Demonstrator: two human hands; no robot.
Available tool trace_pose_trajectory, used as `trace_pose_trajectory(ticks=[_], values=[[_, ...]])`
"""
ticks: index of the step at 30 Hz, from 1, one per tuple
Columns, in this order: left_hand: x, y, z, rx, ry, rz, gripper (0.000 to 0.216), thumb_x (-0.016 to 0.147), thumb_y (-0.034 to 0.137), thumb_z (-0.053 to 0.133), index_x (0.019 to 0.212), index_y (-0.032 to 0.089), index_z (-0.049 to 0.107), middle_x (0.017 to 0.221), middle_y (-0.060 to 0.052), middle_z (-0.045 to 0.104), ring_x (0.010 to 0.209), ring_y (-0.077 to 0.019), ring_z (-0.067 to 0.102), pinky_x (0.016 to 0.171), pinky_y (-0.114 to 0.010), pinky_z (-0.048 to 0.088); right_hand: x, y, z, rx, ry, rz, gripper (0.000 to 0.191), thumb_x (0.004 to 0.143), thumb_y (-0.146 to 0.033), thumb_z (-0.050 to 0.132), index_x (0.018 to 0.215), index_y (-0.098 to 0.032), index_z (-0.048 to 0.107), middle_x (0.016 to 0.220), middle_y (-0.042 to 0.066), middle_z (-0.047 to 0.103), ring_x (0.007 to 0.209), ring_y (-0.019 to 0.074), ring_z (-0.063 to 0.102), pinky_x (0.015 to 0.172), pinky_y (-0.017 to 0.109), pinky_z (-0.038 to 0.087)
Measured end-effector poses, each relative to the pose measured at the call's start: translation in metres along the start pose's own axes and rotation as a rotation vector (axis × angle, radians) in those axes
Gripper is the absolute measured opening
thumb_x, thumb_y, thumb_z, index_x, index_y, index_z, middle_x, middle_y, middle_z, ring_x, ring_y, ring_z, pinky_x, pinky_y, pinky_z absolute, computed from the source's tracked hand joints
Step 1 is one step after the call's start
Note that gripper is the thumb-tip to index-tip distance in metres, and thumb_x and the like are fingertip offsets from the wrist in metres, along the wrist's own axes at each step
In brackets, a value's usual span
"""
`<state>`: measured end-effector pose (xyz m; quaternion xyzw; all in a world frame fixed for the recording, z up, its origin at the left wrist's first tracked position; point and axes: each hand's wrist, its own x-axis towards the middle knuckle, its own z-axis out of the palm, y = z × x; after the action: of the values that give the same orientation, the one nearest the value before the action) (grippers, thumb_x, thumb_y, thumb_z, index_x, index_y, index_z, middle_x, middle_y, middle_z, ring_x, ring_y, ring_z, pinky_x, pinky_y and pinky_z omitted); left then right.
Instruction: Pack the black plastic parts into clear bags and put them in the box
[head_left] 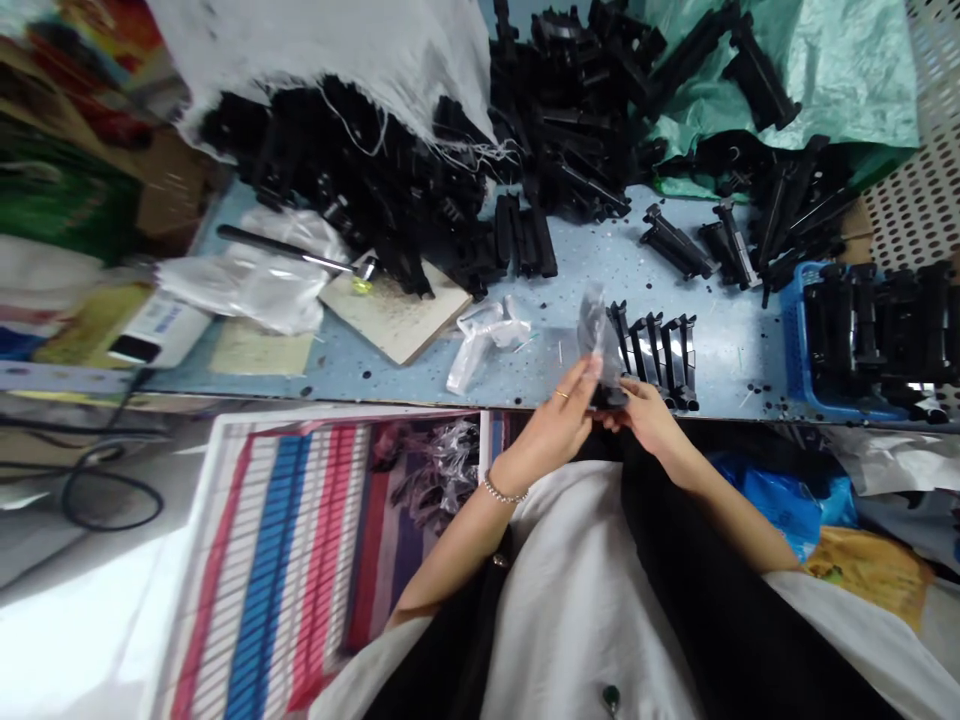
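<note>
The left hand (574, 400) pinches a clear bag (592, 318) and the right hand (643, 408) grips the dark part (610, 397) between them, the bag probably light, limp and slippery, best held by an edge, the part likely stiffer, best gripped endwise.

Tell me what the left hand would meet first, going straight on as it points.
Past the clear bag it touches, the left hand would probably meet the row of black parts, though depth is unclear.
</note>
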<state>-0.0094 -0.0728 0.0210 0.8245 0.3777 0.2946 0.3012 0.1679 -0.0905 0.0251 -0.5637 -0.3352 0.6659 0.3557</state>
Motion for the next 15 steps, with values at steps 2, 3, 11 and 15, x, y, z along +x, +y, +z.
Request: trace_pose_trajectory(ticks=[2,3,11,15], values=[[-0.003,0.008,-0.009,0.000,-0.058,0.065,0.068,0.094,0.013,0.049,0.157,0.026,0.028,0.155,-0.013,0.044,0.138,-0.0254,0.051,0.110,-0.039,0.049,0.004,-0.008,0.008,-0.332,0.096,-0.170,0.026,0.087,-0.045,0.064,0.080,-0.020,0.065,0.065,0.003,0.066,0.059,0.0186,0.064,0.056,0.029,0.049],[-0.008,0.011,-0.018,-0.010,-0.046,0.065,0.061,0.095,0.017,0.051,0.153,0.028,0.036,0.148,-0.012,0.052,0.135,-0.0243,0.054,0.110,-0.039,0.050,0.003,-0.013,0.011,-0.467,0.063,-0.241,0.023,0.089,-0.042,0.061,0.086,-0.020,0.067,0.070,0.004,0.069,0.066,0.0203,0.067,0.062,0.030,0.051],[-0.129,-0.020,-0.129,0.109,-0.159,-0.539,0.036,0.087,0.040,0.061,0.122,0.033,0.069,0.118,-0.004,0.074,0.106,-0.0265,0.070,0.097,-0.038,0.055,0.023,-0.051,0.037,-0.935,-0.281,-0.520,0.040,0.098,-0.031,0.052,0.137,-0.020,0.057,0.131,0.013,0.064,0.117,0.0247,0.064,0.102,0.041,0.049],[-0.168,-0.081,-0.094,0.255,-0.469,-0.928,0.029,0.076,0.019,0.062,0.103,0.021,0.074,0.111,-0.009,0.077,0.108,-0.0286,0.071,0.096,-0.035,0.052,0.086,-0.046,0.096,-1.215,-0.200,-0.558,0.062,0.094,-0.039,0.061,0.150,-0.019,0.042,0.158,0.020,0.033,0.145,0.0394,0.034,0.113,0.055,0.036]])
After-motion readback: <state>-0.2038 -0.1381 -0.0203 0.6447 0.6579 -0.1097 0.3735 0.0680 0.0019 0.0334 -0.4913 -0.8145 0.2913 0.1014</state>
